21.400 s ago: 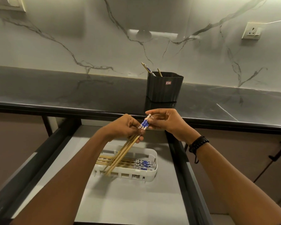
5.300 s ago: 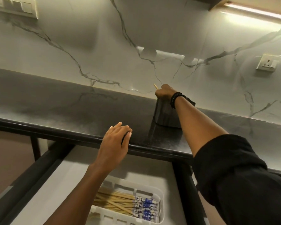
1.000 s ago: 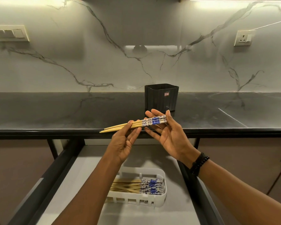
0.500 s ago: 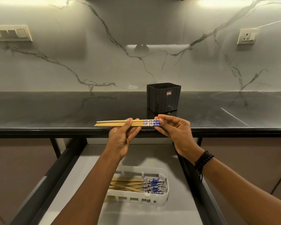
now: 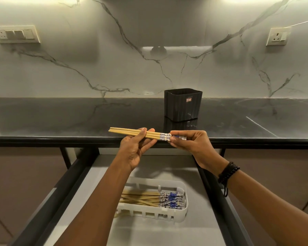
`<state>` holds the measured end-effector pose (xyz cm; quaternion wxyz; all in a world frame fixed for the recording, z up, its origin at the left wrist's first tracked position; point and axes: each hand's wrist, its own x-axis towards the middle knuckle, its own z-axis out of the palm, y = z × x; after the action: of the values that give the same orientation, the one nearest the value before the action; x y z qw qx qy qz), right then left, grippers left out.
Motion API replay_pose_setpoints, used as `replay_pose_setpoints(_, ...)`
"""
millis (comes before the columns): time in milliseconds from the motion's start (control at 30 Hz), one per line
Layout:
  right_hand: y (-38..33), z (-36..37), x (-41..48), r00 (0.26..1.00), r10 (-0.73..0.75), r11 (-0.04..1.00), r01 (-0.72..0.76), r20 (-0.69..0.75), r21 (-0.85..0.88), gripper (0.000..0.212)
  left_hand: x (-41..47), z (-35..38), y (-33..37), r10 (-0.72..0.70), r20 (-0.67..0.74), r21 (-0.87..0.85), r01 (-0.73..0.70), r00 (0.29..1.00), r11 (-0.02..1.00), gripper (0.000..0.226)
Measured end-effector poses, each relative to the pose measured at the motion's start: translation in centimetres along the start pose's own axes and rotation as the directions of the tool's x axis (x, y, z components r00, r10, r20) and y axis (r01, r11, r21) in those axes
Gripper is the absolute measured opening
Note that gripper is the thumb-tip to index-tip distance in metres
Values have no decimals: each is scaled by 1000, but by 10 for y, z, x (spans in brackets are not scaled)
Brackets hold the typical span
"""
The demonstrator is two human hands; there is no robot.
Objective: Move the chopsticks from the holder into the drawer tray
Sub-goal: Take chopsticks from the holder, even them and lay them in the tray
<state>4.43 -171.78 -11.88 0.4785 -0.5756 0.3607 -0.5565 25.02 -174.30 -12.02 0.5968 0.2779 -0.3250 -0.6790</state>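
The holder (image 5: 183,105) stands on the counter (image 5: 60,118) near the wall. Its front wall hides its inside from this angle. The left forearm (image 5: 96,210) covers the left end of the tray (image 5: 180,214), so the tips of the pile (image 5: 146,197) lying in it cannot be seen. The near part of the drawer (image 5: 167,233) is cut off by the bottom of the frame. Fingers cover the middle and part of the right end of the held chopsticks (image 5: 124,131). Three bare shafts show at the left, but the full count is hard to make out.

The chopsticks are up in the air between both hands, in line with the counter's front edge in this view and well above the tray. Their long axis runs left to right, almost level, dipping slightly to the right. The plain wooden tips point left, the blue-and-white patterned ends right, matching the pile below.

The left hand (image 5: 134,151) grips the shafts at mid-length, thumb on top and fingers beneath. The right hand (image 5: 192,144) pinches the patterned ends between thumb and curled fingertips.
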Motion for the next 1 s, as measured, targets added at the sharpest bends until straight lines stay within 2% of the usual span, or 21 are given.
replay_pose_setpoints(133,3,-4,2,997,66,994,-63,-25,90,30,1,-1,3,-1,-43,46,3,999,999,12)
replay_pose_setpoints(333,9,-14,4,979,202,975,-198,-26,103,27,6,-27,16,65,-300,39,-56,952,998,9)
replay_pose_setpoints(467,9,-25,6,962,273,961,-271,-19,55,23,12,-39,23,81,-461,250,42,884,967,12)
replay_pose_setpoints(567,9,-30,6,941,338,941,-338,-1,-27,24,15,-57,24,155,-518,465,125,841,876,14)
replay_pose_setpoints(700,4,-34,5,915,402,909,-394,35,-136,28,16,-70,22,188,-493,628,197,850,753,16)
replay_pose_setpoints(767,8,-30,0,895,442,886,-425,62,-185,27,15,-72,21,222,-481,722,240,848,648,20)
replay_pose_setpoints(833,22,-21,-11,867,493,851,-466,67,-242,24,12,-74,20,204,-461,777,282,863,563,22)
replay_pose_setpoints(933,53,-7,-29,849,528,824,-513,-3,-243,8,10,-74,20,139,-388,846,292,911,446,18)
replay_pose_setpoints(1000,70,-1,-38,864,504,819,-481,-8,-313,8,6,-75,19,95,-282,924,243,955,295,16)
